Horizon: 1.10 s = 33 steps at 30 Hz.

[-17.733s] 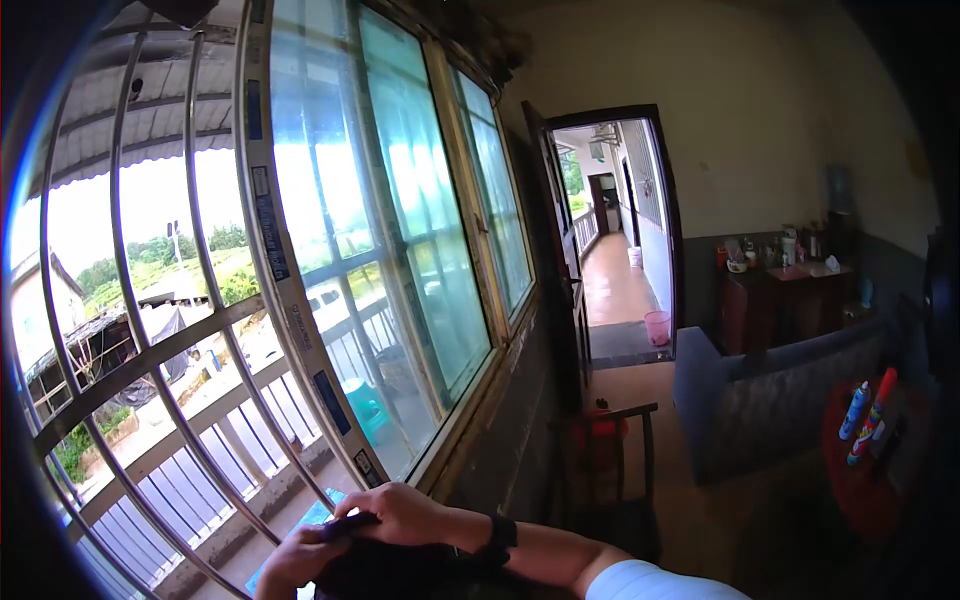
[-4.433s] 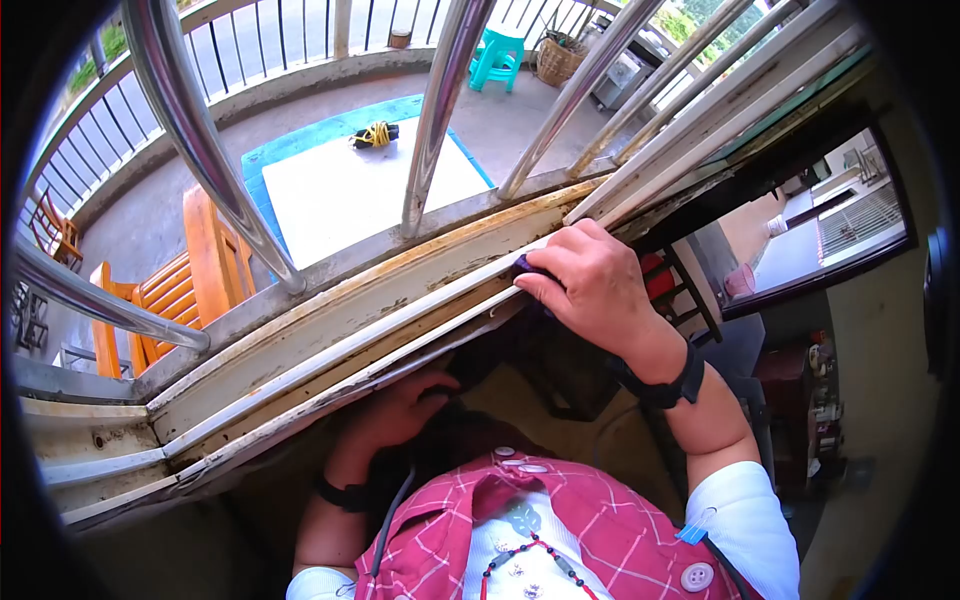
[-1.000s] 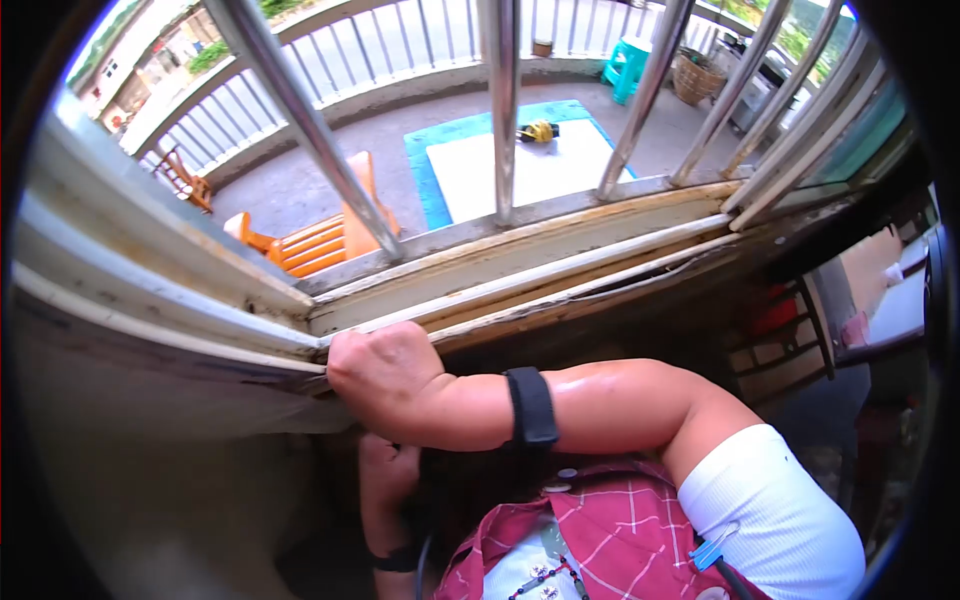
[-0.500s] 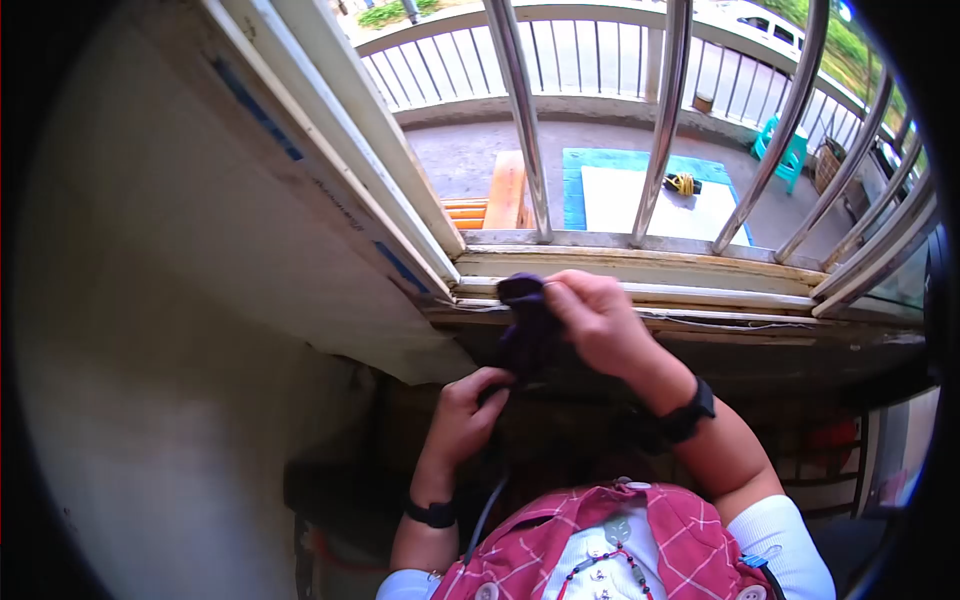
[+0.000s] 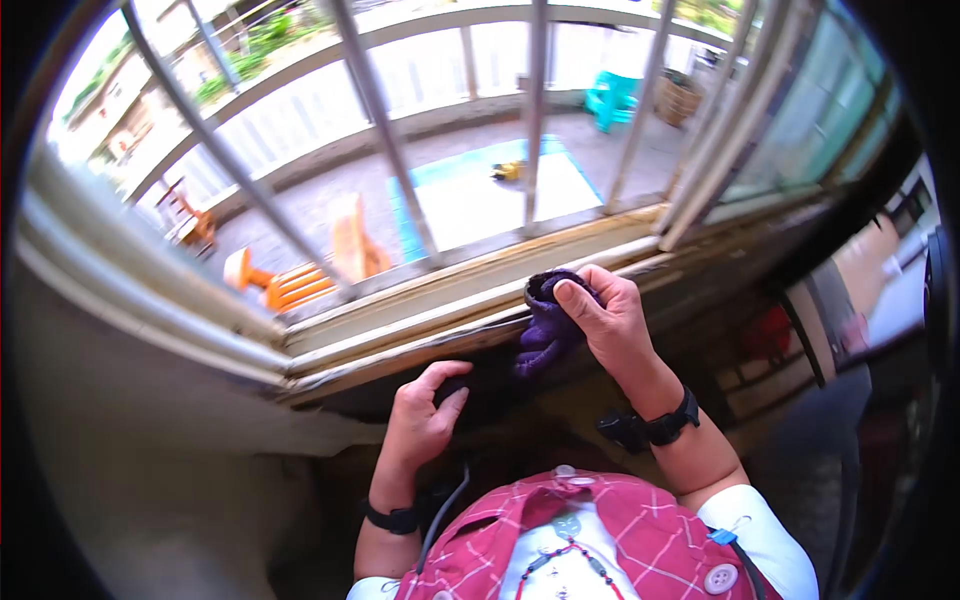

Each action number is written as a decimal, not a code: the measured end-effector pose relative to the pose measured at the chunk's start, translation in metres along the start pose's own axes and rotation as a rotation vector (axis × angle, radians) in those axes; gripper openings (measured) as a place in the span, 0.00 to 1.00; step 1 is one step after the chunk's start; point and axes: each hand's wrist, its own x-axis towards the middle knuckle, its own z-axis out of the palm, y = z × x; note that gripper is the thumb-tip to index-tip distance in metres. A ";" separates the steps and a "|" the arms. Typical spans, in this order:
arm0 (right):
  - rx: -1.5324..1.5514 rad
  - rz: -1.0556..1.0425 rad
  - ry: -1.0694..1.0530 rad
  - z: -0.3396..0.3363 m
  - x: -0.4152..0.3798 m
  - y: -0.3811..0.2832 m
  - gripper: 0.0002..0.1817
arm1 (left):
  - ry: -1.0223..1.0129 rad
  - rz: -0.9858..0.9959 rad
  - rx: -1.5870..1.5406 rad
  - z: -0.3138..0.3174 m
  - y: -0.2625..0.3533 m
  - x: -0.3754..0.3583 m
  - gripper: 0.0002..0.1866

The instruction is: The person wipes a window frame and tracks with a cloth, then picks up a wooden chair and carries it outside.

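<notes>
A dark purple glove (image 5: 545, 335) hangs in front of the window sill, its black-rimmed cuff uppermost and its finger-like ends drooping. My right hand (image 5: 608, 308) pinches that cuff between thumb and fingers. Lower and to the left, my left hand (image 5: 428, 412) is free of the glove, thumb and index finger curved apart with nothing between them. Its other fingers are partly hidden.
Just beyond my hands runs the window sill (image 5: 480, 290) with upright metal bars (image 5: 535, 120). Outside are an orange wooden bench (image 5: 355, 240), a white-and-blue board (image 5: 470, 205) and a teal plastic stool (image 5: 612, 98). A pale wall (image 5: 130, 420) stands at left.
My left hand has let go of the glove and moved down left. The right hand still holds the glove, now farther from the left hand. The view has turned to the right.
</notes>
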 end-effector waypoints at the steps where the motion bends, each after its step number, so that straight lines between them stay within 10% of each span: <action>1: -0.137 -0.040 0.115 -0.016 -0.005 -0.009 0.12 | -0.064 -0.003 -0.026 0.007 0.005 0.007 0.15; 7: -1.288 -0.648 0.574 -0.089 -0.003 -0.053 0.11 | -0.355 0.136 -0.062 0.068 0.022 0.048 0.18; 13: -1.929 -0.618 0.209 -0.102 0.022 -0.046 0.05 | -0.522 0.278 -0.201 0.122 0.015 0.079 0.16; 22: -2.039 -0.270 -0.430 -0.089 0.042 -0.067 0.06 | -0.545 0.119 -0.279 0.131 -0.016 0.079 0.17; 33: -1.896 -0.071 -0.386 -0.043 0.021 -0.092 0.02 | -0.595 0.118 -0.204 0.042 0.007 0.041 0.14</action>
